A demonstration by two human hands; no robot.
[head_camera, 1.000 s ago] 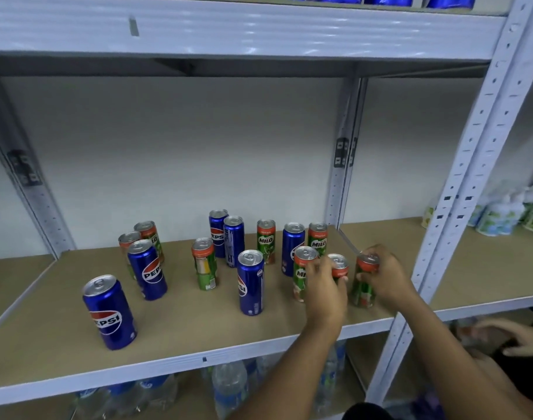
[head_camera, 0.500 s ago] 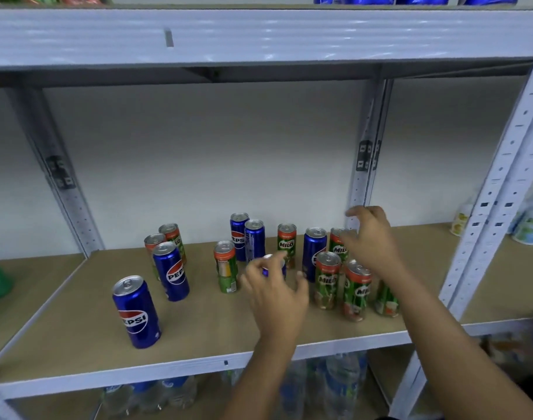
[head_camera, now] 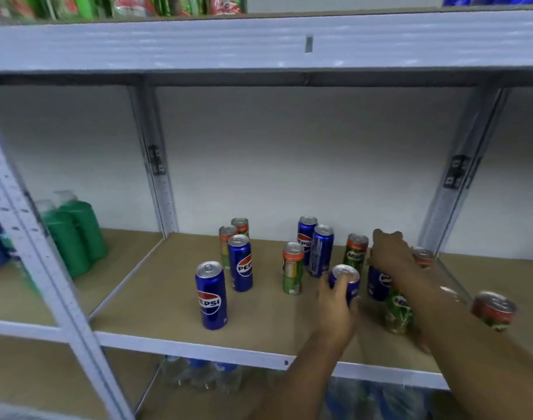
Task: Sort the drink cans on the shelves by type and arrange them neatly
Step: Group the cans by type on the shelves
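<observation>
Blue Pepsi cans and green Milo cans stand mixed on the brown shelf board. My left hand is wrapped around a blue Pepsi can at the middle of the shelf. My right hand rests over the top of another blue Pepsi can just to the right. A front Pepsi can and a second one stand at the left. Milo cans stand among them, and one stands at the far right, blurred.
Two Pepsi cans stand at the back. Green pump bottles fill the left bay. White steel uprights frame the bay. Water bottles lie on the shelf below. Packets sit on the top shelf.
The view has swung left. My left hand has closed around the middle Pepsi can. My right hand has come down onto the Pepsi can beside it.
</observation>
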